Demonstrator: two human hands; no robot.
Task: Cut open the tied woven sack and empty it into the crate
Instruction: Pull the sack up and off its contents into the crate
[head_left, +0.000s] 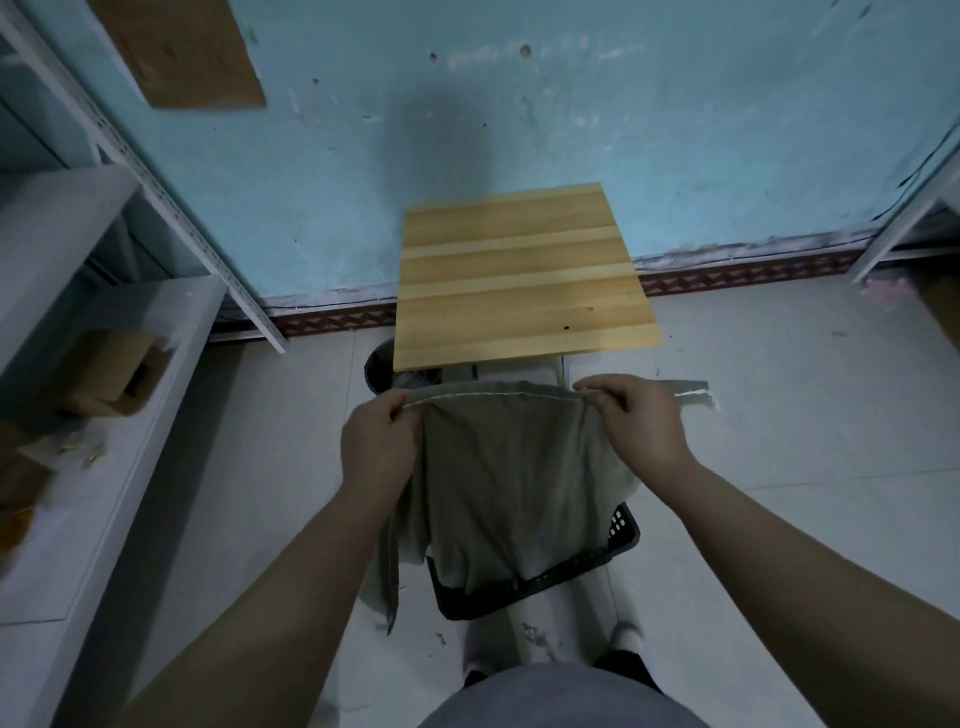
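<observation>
- The sack (514, 483) hangs limp from my grip, its lower end inside the crate (621, 535) on the floor, near the bench's (519, 275) near edge.
- My left hand (382, 441) and right hand (636, 421) each pinch an end of the stitched seam, fingers (597, 387) clenched on it.
- I'd lift evenly and shake over the crate.

Grey-brown woven sack (519, 467): hangs over black plastic crate (621, 527) on tiled floor (779, 467); slatted wooden table (519, 275) behind; pale metal shelving (104, 467) at left.
</observation>
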